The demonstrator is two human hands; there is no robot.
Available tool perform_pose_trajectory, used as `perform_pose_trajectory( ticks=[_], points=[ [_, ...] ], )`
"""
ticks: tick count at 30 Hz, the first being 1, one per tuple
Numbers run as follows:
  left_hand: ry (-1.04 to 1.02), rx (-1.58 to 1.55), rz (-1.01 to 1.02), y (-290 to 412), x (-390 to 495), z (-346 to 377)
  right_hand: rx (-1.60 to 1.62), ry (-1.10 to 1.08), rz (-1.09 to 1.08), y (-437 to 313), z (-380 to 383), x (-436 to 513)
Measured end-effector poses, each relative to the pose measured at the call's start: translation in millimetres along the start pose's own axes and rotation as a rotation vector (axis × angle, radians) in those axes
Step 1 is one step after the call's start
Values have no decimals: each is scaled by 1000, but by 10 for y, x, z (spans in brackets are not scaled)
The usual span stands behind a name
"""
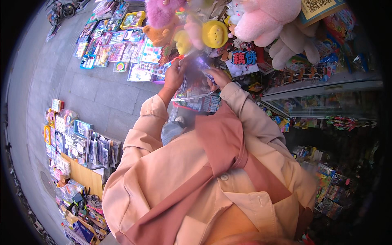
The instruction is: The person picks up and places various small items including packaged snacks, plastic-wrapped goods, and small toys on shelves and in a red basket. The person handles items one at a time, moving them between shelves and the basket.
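In front of my chest, my left hand (pixel 174 76) grips the left side of a clear plastic bag (pixel 192 87). On the bag's other side, my right hand (pixel 220 79) has its fingers curled around a shiny purple packet (pixel 202 63), which is partly blurred. Glare on the plastic hides much of what lies in or behind the bag. Just past my hands hang plush toys, among them a round yellow one (pixel 215 34) and a brown bear (pixel 160 30). Below the bag is a red-rimmed tray (pixel 187 106) of small packaged goods.
Trays of stickers and trinkets (pixel 118 46) spread over the grey paving (pixel 101 87) ahead on the left. Another display of goods (pixel 76 137) stands at my left side. A large pink plush (pixel 266 20) hangs at upper right, above a glass-sided case (pixel 324 101).
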State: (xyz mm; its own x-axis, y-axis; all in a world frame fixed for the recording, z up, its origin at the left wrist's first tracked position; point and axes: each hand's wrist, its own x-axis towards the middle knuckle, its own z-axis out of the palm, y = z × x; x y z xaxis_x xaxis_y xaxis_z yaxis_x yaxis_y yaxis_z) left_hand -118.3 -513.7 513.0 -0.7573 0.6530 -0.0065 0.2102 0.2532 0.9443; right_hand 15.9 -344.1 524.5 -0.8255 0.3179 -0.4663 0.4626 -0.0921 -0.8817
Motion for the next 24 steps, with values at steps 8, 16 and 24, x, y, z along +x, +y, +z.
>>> perform_pose_trajectory(
  ticks=[8,16,24],
  points=[
    [1,-116,53,77,-28,-31,502,65,254,-110,68,-89],
    [-50,-148,49,167,-88,-55,337,-19,-281,-345,199,0],
    [-185,-266,118,242,-201,-38,-917,-2,-276,274,-195,1084]
  ],
)
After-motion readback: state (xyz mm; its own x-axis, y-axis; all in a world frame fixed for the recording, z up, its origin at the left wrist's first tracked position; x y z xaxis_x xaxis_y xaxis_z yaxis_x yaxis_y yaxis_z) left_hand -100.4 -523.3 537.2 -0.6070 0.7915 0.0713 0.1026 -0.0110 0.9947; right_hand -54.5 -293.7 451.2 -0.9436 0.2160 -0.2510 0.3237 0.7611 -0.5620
